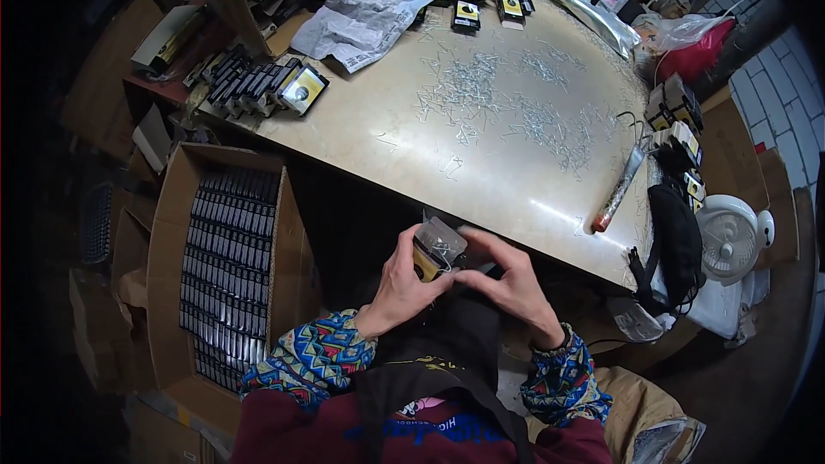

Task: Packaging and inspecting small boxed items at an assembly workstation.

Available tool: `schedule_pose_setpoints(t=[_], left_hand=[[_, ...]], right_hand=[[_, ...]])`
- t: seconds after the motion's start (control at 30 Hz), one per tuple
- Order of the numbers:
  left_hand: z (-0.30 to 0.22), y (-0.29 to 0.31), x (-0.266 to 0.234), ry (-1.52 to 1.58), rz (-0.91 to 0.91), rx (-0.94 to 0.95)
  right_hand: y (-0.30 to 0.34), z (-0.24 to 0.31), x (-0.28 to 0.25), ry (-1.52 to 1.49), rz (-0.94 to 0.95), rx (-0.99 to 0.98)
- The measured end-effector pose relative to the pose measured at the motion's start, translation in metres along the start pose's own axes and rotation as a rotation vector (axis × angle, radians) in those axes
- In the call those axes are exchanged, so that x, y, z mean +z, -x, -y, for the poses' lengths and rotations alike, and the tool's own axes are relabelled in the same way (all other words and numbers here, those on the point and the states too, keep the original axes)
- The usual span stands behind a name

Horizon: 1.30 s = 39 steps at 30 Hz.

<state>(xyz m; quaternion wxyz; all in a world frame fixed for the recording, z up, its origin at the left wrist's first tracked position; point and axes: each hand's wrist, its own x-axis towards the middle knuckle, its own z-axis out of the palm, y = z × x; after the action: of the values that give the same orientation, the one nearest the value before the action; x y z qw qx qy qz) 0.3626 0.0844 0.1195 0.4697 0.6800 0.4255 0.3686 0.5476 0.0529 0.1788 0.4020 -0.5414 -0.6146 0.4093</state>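
Observation:
My left hand (400, 286) is closed around a small box (426, 265) with a black and yellow face, in front of the table's near edge. A clear plastic case (440, 241) shows at the top of that box, with a few thin bent metal pieces in it. My right hand (507, 279) curls around the right side of the box. Its thumb lies at the lower edge and its forefinger near the top, slightly blurred. A dark part of the box shows between its fingers.
Loose bent metal pieces (468, 86) lie scattered across the table (361, 120). Crumpled paper (365, 13) and black-yellow boxes (467, 15) lie at the back. A carton (279, 249) of packed boxes stands left. A taped hook tool (614, 198) and a white fan (729, 241) are right.

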Motion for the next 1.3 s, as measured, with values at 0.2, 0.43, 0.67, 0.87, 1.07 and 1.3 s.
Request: schedule_pose_setpoints(t=[0.2, 0.43, 0.67, 0.87, 1.07, 1.3], left_hand=[[-0.001, -0.002, 0.002, 0.033, 0.009, 0.008], [-0.001, -0.006, 0.002, -0.101, -0.021, -0.026], [-0.003, -0.004, -0.002, -0.194, 0.072, 0.140], [-0.005, -0.008, 0.000, -0.239, 0.067, 0.270], [-0.002, -0.006, 0.000, -0.126, 0.008, 0.029], [-0.011, -0.006, 0.000, -0.228, -0.007, 0.095]], right_hand=[[0.005, -0.009, 0.005, -0.100, -0.118, 0.122], [-0.005, -0.001, 0.011, 0.357, -0.286, -0.282], [-0.015, 0.000, 0.013, 0.431, -0.216, -0.289], [-0.011, -0.009, 0.006, 0.248, -0.160, 0.047], [-0.009, -0.008, 0.008, 0.020, -0.165, -0.004], [-0.015, -0.019, 0.021, 0.049, -0.283, 0.000]])
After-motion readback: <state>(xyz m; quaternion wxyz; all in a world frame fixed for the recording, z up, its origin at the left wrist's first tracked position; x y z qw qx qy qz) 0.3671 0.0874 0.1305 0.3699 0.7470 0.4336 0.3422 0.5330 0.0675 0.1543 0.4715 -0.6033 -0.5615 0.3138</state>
